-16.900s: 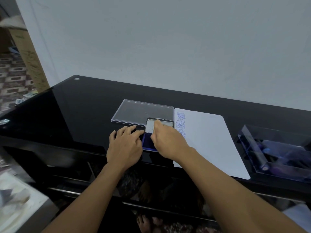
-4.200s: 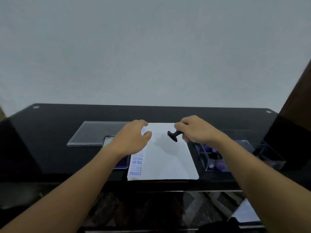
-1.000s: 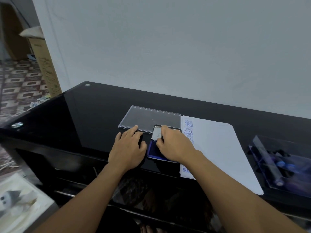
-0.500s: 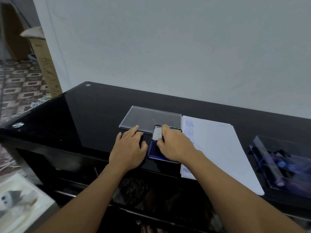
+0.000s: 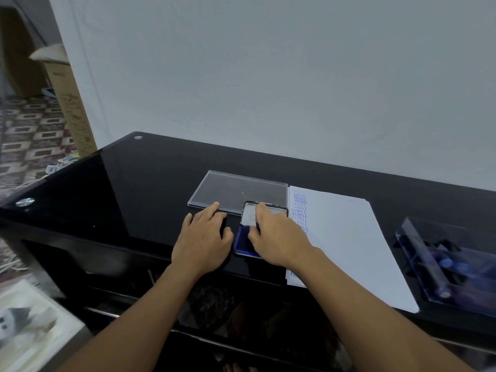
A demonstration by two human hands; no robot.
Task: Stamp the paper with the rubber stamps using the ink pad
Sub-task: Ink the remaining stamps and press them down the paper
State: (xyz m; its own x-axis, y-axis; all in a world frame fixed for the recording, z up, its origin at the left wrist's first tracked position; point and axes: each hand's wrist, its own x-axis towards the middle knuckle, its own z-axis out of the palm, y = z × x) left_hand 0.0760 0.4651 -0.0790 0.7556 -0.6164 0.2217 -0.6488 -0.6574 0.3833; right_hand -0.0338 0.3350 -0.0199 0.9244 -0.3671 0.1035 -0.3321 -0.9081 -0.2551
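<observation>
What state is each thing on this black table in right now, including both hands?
Ink pad, open, lid raised, blue pad exposed.
Paper, flat, blue stamped words down its left edge, rest blank.
Clear plastic cover, lying flat behind the ink pad.
Clear box, holds dark and blue items, too blurred to name.
Left hand, flat on the table, fingers straight.
Right hand, over the ink pad; its grip is hidden.

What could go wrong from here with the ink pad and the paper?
The right hand lies over the open ink pad, so inked fingers might smudge the paper beside it. The left hand rests flat on the table, not gripping the pad, which could slide.
</observation>
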